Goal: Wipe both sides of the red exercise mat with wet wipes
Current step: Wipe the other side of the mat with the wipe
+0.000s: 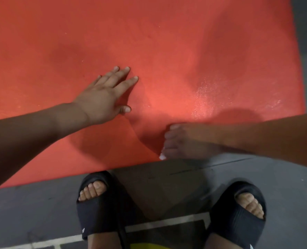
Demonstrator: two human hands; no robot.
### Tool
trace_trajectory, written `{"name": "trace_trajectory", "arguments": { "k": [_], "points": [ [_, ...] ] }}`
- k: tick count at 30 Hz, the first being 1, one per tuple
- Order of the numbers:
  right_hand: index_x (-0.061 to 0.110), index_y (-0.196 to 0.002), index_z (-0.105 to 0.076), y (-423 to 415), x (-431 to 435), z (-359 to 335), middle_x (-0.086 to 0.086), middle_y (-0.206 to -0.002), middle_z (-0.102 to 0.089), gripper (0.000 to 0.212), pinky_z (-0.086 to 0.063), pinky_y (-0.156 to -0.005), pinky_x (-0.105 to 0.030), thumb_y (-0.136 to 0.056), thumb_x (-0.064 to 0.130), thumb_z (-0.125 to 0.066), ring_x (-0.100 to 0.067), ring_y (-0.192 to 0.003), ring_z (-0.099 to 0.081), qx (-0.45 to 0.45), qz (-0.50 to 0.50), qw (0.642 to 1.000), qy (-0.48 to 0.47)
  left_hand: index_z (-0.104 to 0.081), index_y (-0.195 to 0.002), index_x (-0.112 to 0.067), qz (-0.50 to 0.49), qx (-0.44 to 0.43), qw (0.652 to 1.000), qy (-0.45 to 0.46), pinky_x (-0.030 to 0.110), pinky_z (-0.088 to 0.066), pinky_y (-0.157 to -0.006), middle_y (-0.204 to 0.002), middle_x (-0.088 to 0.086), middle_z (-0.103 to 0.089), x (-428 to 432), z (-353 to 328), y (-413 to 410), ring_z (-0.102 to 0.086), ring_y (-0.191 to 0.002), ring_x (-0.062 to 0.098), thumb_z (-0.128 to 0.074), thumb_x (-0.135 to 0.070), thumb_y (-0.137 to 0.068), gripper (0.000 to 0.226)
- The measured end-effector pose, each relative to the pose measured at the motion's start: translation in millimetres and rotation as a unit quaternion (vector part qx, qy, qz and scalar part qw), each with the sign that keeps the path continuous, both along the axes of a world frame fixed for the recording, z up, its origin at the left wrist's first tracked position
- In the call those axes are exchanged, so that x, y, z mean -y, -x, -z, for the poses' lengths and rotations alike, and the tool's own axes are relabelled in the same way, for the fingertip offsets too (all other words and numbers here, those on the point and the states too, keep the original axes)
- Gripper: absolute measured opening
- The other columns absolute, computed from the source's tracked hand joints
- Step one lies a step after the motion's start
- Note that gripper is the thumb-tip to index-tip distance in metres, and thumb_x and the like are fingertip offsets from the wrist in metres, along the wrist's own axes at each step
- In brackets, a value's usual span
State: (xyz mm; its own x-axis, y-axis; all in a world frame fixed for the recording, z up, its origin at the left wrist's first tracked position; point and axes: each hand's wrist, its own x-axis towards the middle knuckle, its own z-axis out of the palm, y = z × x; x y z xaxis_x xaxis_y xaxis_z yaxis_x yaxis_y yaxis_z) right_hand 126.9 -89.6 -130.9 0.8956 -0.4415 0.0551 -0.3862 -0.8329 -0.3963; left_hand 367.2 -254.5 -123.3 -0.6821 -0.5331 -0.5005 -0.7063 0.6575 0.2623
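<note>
The left hand (102,97) lies flat, fingers spread, pressing the red mat (167,42), which stretches beneath and beyond both hands. The right hand (183,141), blurred, is curled tight at the mat's near edge, and the white scrap poking out below is probably the wet wipe (162,156). Black slides (95,203) stand just behind the hands.

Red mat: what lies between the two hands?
Head view: only bare red mat, creased, between the flat left hand and the right hand gripping a wet wipe.
</note>
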Motion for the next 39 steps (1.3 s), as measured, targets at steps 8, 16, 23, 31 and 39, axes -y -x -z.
{"name": "trace_trajectory", "arguments": {
  "k": [8, 16, 23, 31, 39],
  "points": [
    [0.011, -0.109, -0.062, 37, 72, 11, -0.013, -0.092, -0.067, 0.029, -0.048, -0.074, -0.042, -0.081, 0.014, -0.067, -0.036, -0.085, -0.062, -0.045, 0.288, 0.957, -0.001, -0.011, -0.163, -0.035, 0.009, 0.019, 1.000, 0.016, 0.058, -0.020, -0.123, -0.171, 0.000, -0.002, -4, -5, 5, -0.001, -0.158, 0.028, -0.073, -0.043, -0.089, 0.097],
    [0.019, -0.105, -0.066, 43, -2, 1, 0.000, -0.088, -0.066, 0.017, -0.045, -0.075, -0.037, -0.103, 0.020, -0.050, -0.023, -0.082, -0.060, 0.007, 0.054, 0.998, 0.011, -0.018, -0.162, -0.022, 0.024, 0.052, 0.997, 0.053, 0.059, -0.023, -0.122, -0.167, 0.015, -0.012, -9, -10, 18, -0.010, -0.154, 0.039, -0.075, -0.038, -0.088, 0.094],
    [0.010, -0.109, -0.067, 69, 28, 7, -0.010, -0.087, -0.065, 0.020, -0.045, -0.070, -0.041, -0.090, 0.011, -0.063, -0.033, -0.080, -0.061, -0.043, 0.306, 0.950, 0.042, -0.022, -0.160, -0.021, 0.039, 0.078, 0.994, 0.064, 0.060, -0.029, -0.119, -0.163, 0.016, -0.019, -10, -16, 24, -0.019, -0.148, 0.043, -0.081, -0.039, -0.082, 0.099],
    [0.017, -0.114, -0.068, 88, 10, 5, -0.003, -0.094, -0.065, 0.024, -0.043, -0.075, -0.041, -0.104, 0.021, -0.046, -0.027, -0.088, -0.058, -0.040, 0.119, 0.990, 0.061, -0.036, -0.151, -0.024, 0.030, 0.081, 0.993, 0.084, 0.059, -0.042, -0.104, -0.153, 0.012, -0.034, -10, -27, 35, -0.035, -0.133, 0.042, -0.046, -0.076, -0.069, 0.097],
    [0.013, -0.113, -0.065, 69, -38, 0, -0.003, -0.096, -0.062, 0.027, -0.042, -0.081, -0.041, -0.107, 0.022, -0.041, -0.026, -0.091, -0.057, -0.033, 0.137, 0.990, 0.004, -0.049, -0.132, -0.012, 0.051, 0.066, 0.989, 0.123, 0.061, -0.047, -0.096, -0.133, 0.020, -0.048, -13, -15, 40, -0.045, -0.114, 0.048, -0.038, -0.078, -0.072, 0.090]
  ]
}}
